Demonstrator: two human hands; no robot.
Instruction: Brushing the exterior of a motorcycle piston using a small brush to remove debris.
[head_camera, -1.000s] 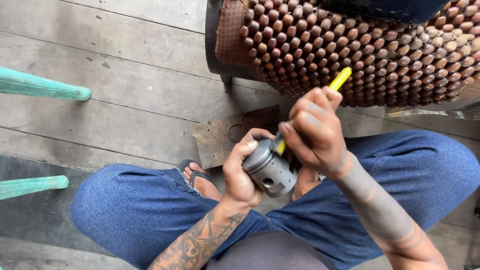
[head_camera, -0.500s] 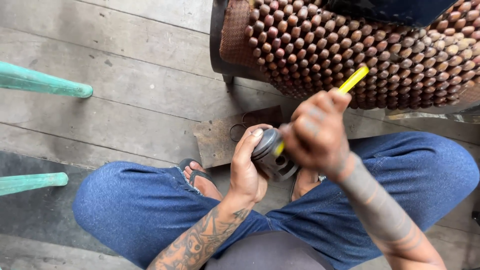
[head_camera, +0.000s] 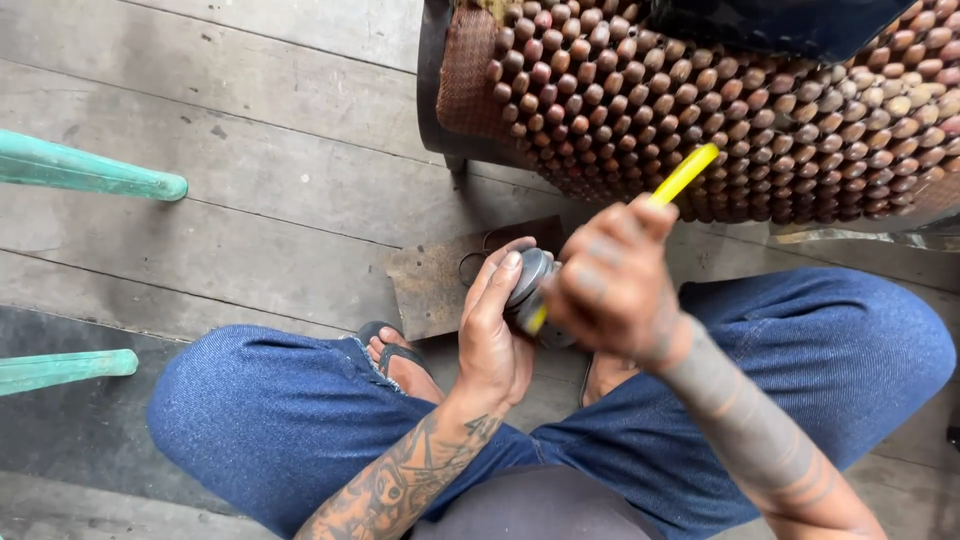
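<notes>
My left hand (head_camera: 495, 325) grips a grey metal cylinder, like a piston (head_camera: 528, 282), held between my knees above the floor. My right hand (head_camera: 610, 280) is closed on a yellow-handled tool (head_camera: 685, 174); its handle sticks up and to the right, and its tip meets the metal part near the lower rim. The right hand is blurred and covers most of the part. Both forearms are tattooed. I squat in blue jeans and sandals.
A rusty flat metal plate (head_camera: 432, 280) with a wire ring lies on the wooden plank floor (head_camera: 250, 150) just beyond my hands. A seat covered in brown wooden beads (head_camera: 700, 100) stands at the top right. Two teal wooden legs (head_camera: 90, 175) reach in from the left.
The left hand has turned the metal part so its side now faces away. The right hand with the yellow tool has shifted up and right, and is now blurred.
</notes>
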